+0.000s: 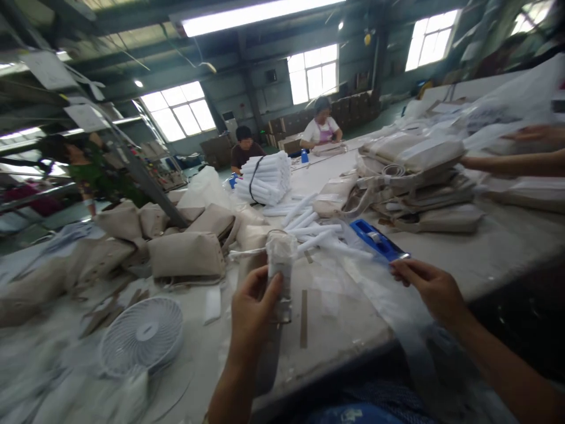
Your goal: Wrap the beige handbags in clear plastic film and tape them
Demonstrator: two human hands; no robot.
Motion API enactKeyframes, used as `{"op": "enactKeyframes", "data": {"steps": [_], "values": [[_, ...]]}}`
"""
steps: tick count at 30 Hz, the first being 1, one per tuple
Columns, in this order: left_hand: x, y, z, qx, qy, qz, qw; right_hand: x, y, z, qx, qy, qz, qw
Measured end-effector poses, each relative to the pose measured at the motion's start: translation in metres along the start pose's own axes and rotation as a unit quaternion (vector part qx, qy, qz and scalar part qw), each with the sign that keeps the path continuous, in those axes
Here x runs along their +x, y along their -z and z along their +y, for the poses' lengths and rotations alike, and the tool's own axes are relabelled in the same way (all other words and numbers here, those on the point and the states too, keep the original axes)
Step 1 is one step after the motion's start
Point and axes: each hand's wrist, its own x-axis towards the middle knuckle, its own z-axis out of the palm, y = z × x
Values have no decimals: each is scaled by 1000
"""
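My left hand (253,306) is closed round a white rolled item in a clear plastic bag (281,265), held upright over the table edge. My right hand (430,288) pinches the clear plastic film (379,282) that stretches from the bag to the right. Just beyond the right hand lies a blue tape dispenser (377,238). Loose white rolls (313,232) lie behind the bag.
A small white fan (142,334) lies face up at the near left. Beige bags (185,253) pile at the left and beige bags (424,176) are stacked at the right, where another person's arm (507,162) reaches in. A bundle of white rolls (265,176) sits farther back; two people sit at the far end.
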Motion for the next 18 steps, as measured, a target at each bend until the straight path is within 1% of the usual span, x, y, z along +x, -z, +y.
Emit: {"op": "enactKeyframes", "data": {"steps": [2, 4, 6, 7, 9, 12, 15, 18], "values": [[1, -5, -2, -9, -12, -15, 1000, -21, -29, -41, 58, 34, -102, 992], [0, -9, -4, -5, -21, -26, 999, -40, -57, -80, 105, 61, -208, 971], [-2, -13, -4, 3, -26, -33, 999, -54, -82, -111, 139, 92, -287, 943], [-4, -14, -3, 5, -27, -32, 999, -58, -93, -122, 146, 107, -313, 932], [-7, -17, -1, -1, -29, -28, 999, -61, -112, -135, 139, 132, -334, 923], [-9, -18, 2, -3, -39, -20, 999, -58, -129, -140, 108, 129, -323, 931], [-11, -16, 2, 8, -50, -16, 999, -56, -133, -141, 55, 113, -316, 940], [-12, -13, 0, 21, -57, -35, 998, -58, -128, -145, -19, 133, -307, 942]]}}
